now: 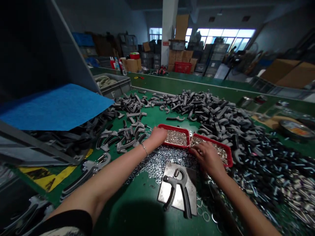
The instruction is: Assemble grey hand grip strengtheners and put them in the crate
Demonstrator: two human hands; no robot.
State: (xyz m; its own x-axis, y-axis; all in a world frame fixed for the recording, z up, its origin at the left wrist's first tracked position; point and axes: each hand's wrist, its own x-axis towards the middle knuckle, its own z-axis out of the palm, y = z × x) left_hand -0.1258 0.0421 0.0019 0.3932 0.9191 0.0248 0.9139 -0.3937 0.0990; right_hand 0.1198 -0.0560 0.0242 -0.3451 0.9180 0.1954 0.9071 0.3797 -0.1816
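Note:
My left hand (158, 135) is closed at the left end of a red tray (189, 144) of small shiny metal pieces; its fingertips are hidden. Over the neighbouring red tray (229, 157), which holds slimmer metal parts, my right hand (208, 155) curls its fingers down, drawn together. Whatever either hand pinches is too small or hidden to make out. Between my forearms a grey hand gripper (180, 183) with black handles and a spring at its top lies on a metal plate (163, 193). Loose nuts (155, 168) spread over the green table in front of the trays.
A heap of grey and black handle parts (209, 106) covers the table behind the trays. Bolts with black sleeves (261, 170) and metal bushings (300, 190) lie at right. On the left stand a grey crate with a blue sheet (59, 106) and another grey bin (119, 87).

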